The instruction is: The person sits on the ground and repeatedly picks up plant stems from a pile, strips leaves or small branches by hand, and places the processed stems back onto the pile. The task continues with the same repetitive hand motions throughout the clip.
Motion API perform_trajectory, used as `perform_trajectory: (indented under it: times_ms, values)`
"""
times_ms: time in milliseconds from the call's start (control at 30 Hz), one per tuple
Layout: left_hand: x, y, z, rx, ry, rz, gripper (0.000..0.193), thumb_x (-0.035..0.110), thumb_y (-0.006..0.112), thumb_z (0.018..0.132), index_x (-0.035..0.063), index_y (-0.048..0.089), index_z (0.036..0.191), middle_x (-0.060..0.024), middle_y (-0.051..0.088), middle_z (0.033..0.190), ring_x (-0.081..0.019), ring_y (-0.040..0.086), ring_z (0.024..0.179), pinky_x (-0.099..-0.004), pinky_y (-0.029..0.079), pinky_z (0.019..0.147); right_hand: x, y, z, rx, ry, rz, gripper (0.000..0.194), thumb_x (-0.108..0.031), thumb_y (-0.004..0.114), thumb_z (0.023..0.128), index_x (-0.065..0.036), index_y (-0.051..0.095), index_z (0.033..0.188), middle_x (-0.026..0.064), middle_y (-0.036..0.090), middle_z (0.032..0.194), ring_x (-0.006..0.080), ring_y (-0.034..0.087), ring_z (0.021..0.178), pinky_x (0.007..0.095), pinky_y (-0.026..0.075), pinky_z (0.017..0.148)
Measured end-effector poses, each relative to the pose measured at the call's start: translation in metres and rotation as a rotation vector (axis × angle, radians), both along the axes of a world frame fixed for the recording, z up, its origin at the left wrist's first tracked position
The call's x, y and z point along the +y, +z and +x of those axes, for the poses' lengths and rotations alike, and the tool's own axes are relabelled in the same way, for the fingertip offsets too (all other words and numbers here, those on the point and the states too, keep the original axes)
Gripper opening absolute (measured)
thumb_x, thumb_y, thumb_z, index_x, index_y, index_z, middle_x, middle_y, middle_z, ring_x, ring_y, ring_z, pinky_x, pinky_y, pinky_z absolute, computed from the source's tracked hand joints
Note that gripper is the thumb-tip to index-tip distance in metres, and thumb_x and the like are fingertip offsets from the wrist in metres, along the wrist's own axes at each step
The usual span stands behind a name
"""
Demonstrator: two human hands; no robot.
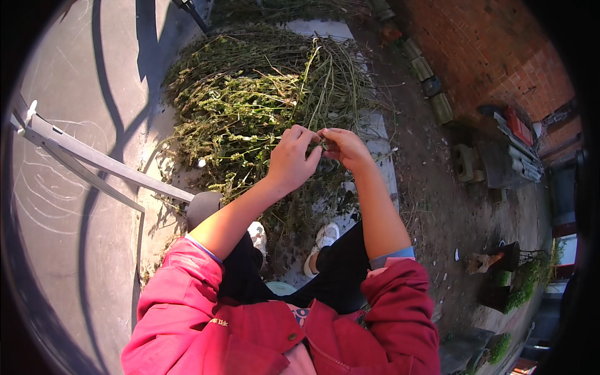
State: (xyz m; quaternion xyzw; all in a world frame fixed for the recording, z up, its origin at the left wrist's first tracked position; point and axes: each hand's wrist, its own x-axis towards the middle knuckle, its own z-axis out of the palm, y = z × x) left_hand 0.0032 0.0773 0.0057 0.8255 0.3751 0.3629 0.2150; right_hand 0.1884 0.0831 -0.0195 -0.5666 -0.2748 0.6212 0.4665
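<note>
My left hand (294,153) and my right hand (348,147) meet above a wide heap of cut leafy stalks (234,117). Between the fingertips of both hands is a small green sprig (315,146), mostly covered by the fingers. Many stalks in the heap carry narrow seed or flower spikes. Longer bare stems (328,89) lie on its right side, beyond my right hand. The heap rests partly on a pale sheet or slab (386,173), whose edge shows at the right.
A metal frame (112,159) juts in from the left, ending near a grey rounded pad (204,211) beside my left forearm. My white shoes (327,236) are at the heap's near edge. Rightward are bare soil, a chicken (483,262), a concrete block (463,161) and a brick wall (492,56).
</note>
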Motion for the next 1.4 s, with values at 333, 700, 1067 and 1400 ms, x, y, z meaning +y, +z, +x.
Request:
perform_trajectory:
  times_ms: [333,700,1067,1400]
  values:
    - [0.044,-0.038,0.010,-0.006,-0.172,-0.559,0.031,0.031,0.069,0.084,0.0015,0.069,0.092,-0.0037,0.065,0.073,-0.0107,0.057,0.066,-0.0290,0.047,0.061,0.005,-0.004,-0.005,-0.188,0.120,-0.005,0.022,-0.023,0.061,0.093,-0.003,0.069,0.100,-0.0020,0.056,0.067,0.0072,0.047,0.055,0.0228,0.039,0.049]
    - [0.050,-0.024,0.000,0.286,-0.108,-0.401,0.028,0.030,0.058,0.084,0.0041,0.068,0.086,-0.0130,0.067,0.076,-0.0291,0.064,0.071,-0.0410,0.050,0.066,0.013,-0.010,-0.012,-0.088,0.012,-0.005,0.019,-0.021,0.058,0.095,-0.005,0.067,0.096,-0.0025,0.054,0.070,0.0074,0.052,0.061,0.0254,0.047,0.055]
    - [0.025,0.010,-0.028,0.261,-0.098,-0.324,0.022,0.023,0.061,0.082,0.0068,0.068,0.095,-0.0107,0.063,0.087,-0.0285,0.061,0.081,-0.0397,0.049,0.075,0.010,-0.003,0.024,-0.067,-0.385,0.009,0.024,-0.027,0.043,0.102,-0.005,0.053,0.099,0.0008,0.049,0.076,0.0163,0.061,0.069,0.0320,0.057,0.058]
    - [-0.004,0.020,0.010,-0.063,-0.179,0.245,0.015,0.010,0.065,0.077,0.0091,0.064,0.093,-0.0066,0.058,0.093,-0.0263,0.054,0.090,-0.0383,0.040,0.084,0.010,0.004,-0.011,0.253,-0.381,0.013,0.014,-0.017,0.045,0.100,-0.005,0.053,0.099,0.0006,0.044,0.074,0.0109,0.042,0.060,0.0258,0.035,0.048]
